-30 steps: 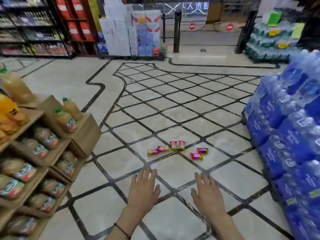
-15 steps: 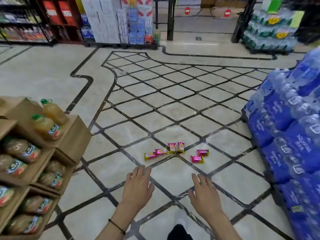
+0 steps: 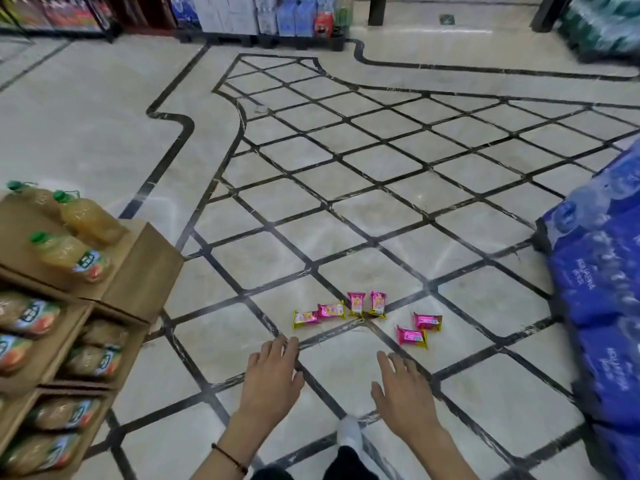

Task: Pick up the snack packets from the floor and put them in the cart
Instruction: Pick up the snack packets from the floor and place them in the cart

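Note:
Several pink and yellow snack packets lie on the tiled floor ahead of me. Four form a row (image 3: 339, 309), and two more (image 3: 419, 329) lie a little to the right. My left hand (image 3: 272, 375) is stretched forward, palm down, fingers straight, just short of the leftmost packet (image 3: 305, 318). Held the same way, my right hand (image 3: 401, 389) hovers below the right pair. Neither hand touches a packet. No cart is in view.
A cardboard display (image 3: 138, 271) of juice bottles stands at the left. Stacked blue packs of water bottles (image 3: 602, 306) stand at the right. My white shoe (image 3: 349, 433) steps between my arms. Shelves and stacked goods (image 3: 242, 12) line the far wall.
I have walked closer and tilted my view down, so the packets and both displays look nearer. Both hands stay stretched forward and hold nothing. My shoe has come into view.

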Demonstrator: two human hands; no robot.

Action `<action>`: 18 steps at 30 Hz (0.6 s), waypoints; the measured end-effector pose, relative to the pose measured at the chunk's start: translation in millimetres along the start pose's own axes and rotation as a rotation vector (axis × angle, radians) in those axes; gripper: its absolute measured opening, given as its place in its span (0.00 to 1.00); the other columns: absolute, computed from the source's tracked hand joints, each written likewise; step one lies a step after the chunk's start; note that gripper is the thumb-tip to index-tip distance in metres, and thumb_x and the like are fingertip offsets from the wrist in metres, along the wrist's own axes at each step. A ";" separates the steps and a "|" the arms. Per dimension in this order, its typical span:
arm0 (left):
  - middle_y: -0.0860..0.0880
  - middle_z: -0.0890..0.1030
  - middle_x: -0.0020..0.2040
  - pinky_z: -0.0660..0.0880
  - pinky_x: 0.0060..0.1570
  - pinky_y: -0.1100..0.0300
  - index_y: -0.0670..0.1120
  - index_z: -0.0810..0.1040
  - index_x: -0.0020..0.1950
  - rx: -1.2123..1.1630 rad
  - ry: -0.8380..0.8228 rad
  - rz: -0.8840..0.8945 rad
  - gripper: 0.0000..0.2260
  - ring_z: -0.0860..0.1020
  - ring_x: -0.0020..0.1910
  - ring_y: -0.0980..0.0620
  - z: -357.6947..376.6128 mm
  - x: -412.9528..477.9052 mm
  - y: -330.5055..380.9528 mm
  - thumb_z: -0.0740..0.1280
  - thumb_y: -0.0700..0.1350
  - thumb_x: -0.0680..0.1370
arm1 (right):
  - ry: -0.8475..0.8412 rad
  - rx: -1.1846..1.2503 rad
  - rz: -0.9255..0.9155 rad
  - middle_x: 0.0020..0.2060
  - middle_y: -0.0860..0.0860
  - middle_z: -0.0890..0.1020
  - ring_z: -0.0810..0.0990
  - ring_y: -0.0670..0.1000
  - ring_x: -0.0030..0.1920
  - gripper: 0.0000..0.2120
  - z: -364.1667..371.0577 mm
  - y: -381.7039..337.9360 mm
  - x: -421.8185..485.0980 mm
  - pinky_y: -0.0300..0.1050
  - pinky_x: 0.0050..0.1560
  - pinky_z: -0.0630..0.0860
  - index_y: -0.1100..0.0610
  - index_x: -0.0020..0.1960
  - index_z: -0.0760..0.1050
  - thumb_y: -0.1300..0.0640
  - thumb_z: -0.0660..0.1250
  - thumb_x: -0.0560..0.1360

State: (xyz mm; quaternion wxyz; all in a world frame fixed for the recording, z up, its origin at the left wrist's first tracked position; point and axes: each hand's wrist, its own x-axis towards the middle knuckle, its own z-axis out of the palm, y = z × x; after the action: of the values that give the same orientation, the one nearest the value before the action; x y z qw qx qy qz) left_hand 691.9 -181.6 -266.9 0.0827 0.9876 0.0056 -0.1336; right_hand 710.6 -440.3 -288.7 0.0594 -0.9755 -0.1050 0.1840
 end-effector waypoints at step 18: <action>0.45 0.80 0.59 0.78 0.47 0.48 0.46 0.76 0.66 0.055 -0.204 0.036 0.29 0.80 0.54 0.42 96.7 285.7 -111.7 0.77 0.49 0.65 | -0.132 -0.083 -0.009 0.47 0.56 0.81 0.79 0.61 0.47 0.25 64.7 -2.5 279.9 0.54 0.38 0.78 0.58 0.61 0.76 0.54 0.77 0.66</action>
State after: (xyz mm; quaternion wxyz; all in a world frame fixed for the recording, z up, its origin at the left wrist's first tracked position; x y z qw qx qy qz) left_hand 938.2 -90.5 -452.5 0.0582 0.9706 -0.0242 -0.2322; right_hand 940.9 -369.4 -445.2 0.0125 -0.9624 -0.1204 0.2432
